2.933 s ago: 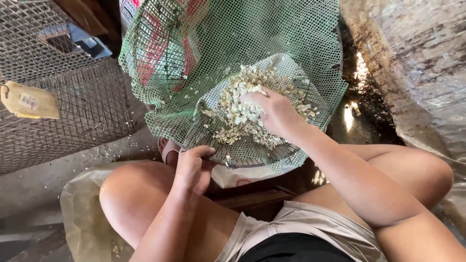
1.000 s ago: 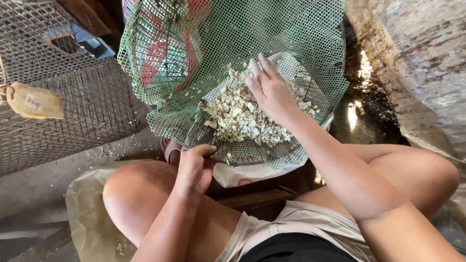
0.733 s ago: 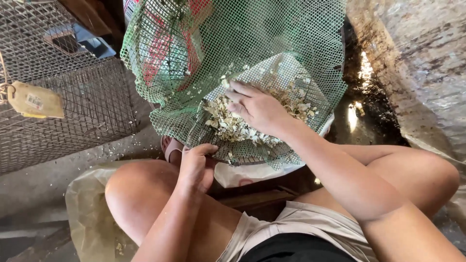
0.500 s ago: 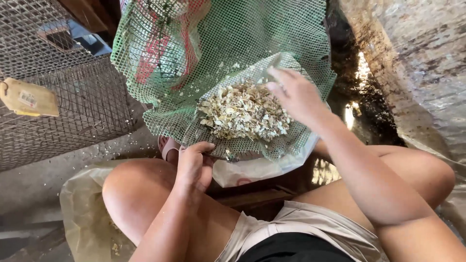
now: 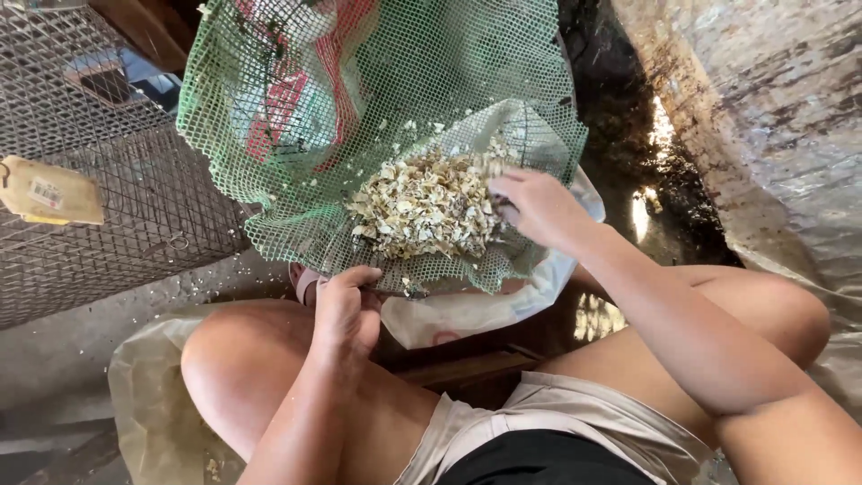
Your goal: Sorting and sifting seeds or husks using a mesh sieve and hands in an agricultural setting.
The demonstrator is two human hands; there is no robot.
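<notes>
A person sits low with knees bent, and a wide sheet of green mesh netting (image 5: 377,117) spreads away from both hands, sagging into a shallow pocket in front of them. Beyond the left hand stands a wire cage (image 5: 99,180) with a tan tag (image 5: 49,190) hanging on it; beyond the right hand rises a rough wall (image 5: 763,117). In the netting's pocket lies a heap of pale, flaky shell bits (image 5: 426,207), now gathered into one tidy mound just left of the right hand. Moments ago that hand lay flat on top of the heap, raking through it; it has since slid off to the heap's right edge. The right hand (image 5: 539,208) is loosely curled, fingertips touching the edge of the pile, and whether it pinches anything cannot be told. The left hand (image 5: 346,310) grips the netting's near edge, as before, holding it taut. Below it a white bag (image 5: 467,310) shows.
</notes>
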